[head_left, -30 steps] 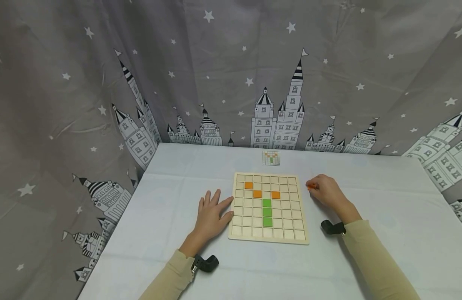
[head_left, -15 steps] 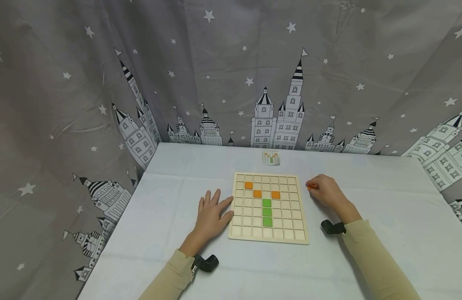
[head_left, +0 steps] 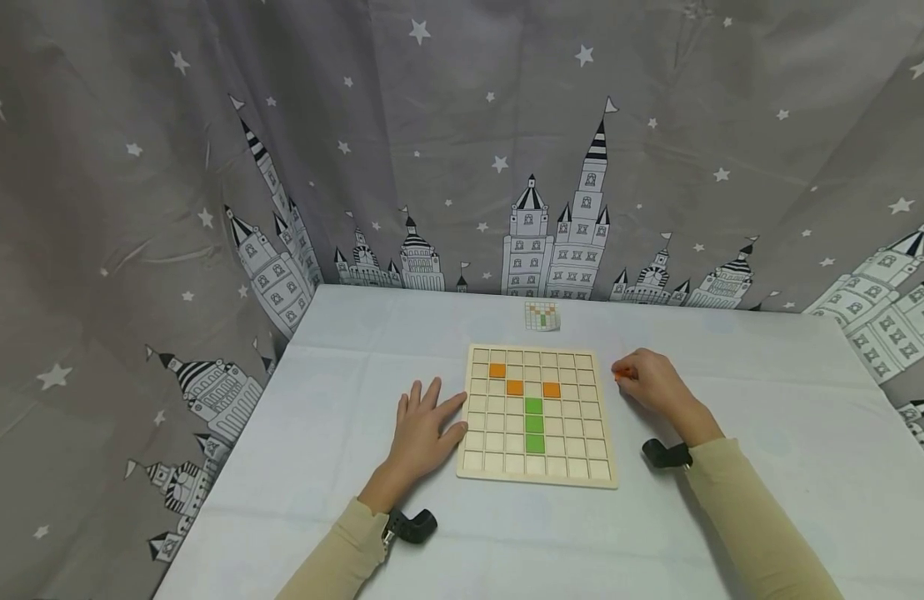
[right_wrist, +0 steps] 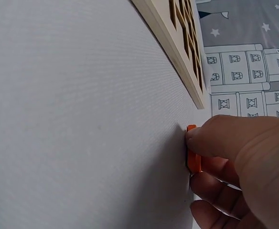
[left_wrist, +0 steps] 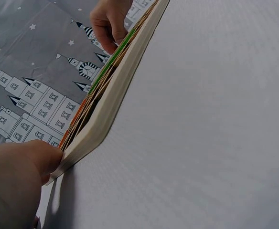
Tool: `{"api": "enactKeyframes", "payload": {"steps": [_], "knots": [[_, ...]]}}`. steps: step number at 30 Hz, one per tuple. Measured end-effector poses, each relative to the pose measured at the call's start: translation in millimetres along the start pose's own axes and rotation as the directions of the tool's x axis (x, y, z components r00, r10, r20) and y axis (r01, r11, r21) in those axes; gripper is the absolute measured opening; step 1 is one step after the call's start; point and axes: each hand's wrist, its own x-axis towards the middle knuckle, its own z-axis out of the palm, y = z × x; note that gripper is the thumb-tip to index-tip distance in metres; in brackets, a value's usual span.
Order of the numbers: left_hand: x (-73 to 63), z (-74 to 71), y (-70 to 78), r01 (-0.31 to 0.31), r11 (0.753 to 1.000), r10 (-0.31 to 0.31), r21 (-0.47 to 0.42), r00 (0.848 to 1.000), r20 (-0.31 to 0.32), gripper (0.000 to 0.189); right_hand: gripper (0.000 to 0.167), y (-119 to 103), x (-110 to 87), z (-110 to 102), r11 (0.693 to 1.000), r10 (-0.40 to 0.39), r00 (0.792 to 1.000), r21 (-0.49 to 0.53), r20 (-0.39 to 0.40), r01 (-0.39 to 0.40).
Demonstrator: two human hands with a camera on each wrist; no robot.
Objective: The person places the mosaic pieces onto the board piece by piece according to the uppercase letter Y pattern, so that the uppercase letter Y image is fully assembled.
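A square wooden grid board (head_left: 499, 468) lies mid-table, with orange tiles (head_left: 515, 388) and a column of green tiles (head_left: 534, 424) set in its cells. My left hand (head_left: 422, 433) rests beside it with fingers spread, forefinger and thumb touching its left edge. In the left wrist view the thumb (left_wrist: 46, 157) lies against the board's corner. To the right of the board, my right hand (head_left: 654, 385) pinches an orange tile (right_wrist: 194, 155) between thumb and fingers. The right wrist view shows that tile on edge, close over the white cloth, partly covered by the thumb.
A small card (head_left: 541, 316) printed with a coloured grid pattern lies behind the board. The white cloth-covered table (head_left: 402, 333) meets a grey curtain (head_left: 447, 125) with printed castles and stars. Black wrist cameras (head_left: 412, 527) sit on both sleeves.
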Motion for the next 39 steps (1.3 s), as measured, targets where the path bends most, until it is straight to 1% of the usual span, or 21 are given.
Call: {"api": "enactKeyframes", "payload": {"steps": [5, 16, 22, 28, 35, 39], "knots": [[-0.3, 0.1, -0.3, -0.003, 1.0, 0.003, 0.001, 1.0, -0.001, 0.047, 0.02, -1, 0.1, 0, 1.0, 0.019, 1.0, -0.002, 0.011, -0.019], [-0.4, 0.0, 0.2, 0.0, 1.0, 0.0, 0.002, 1.0, -0.003, 0.047, 0.019, 0, 2.5, 0, 1.0, 0.002, 1.0, 0.0, 0.004, -0.002], [-0.1, 1.0, -0.7, -0.003, 1.0, 0.003, 0.006, 1.0, -0.004, 0.047, 0.022, -3, 2.2, -1, 1.0, -0.03, 1.0, 0.008, -0.008, 0.03], [-0.4, 1.6, -1.2, -0.013, 1.0, 0.013, 0.005, 1.0, -0.008, 0.046, 0.023, -8, 3.7, 0, 0.999, -0.044, 0.999, 0.009, -0.006, 0.044], [0.0, 0.1, 0.4, 0.0, 1.0, 0.0, -0.003, 1.0, 0.007, 0.047, 0.023, -16, 6.3, 0, 0.999, -0.054, 0.999, 0.007, 0.0, 0.054], [-0.3, -0.2, 0.9, 0.0, 1.0, 0.0, 0.003, 1.0, 0.006, 0.047, 0.024, -21, 7.7, 1, 0.998, -0.057, 0.998, 0.01, 0.01, 0.056]]}}
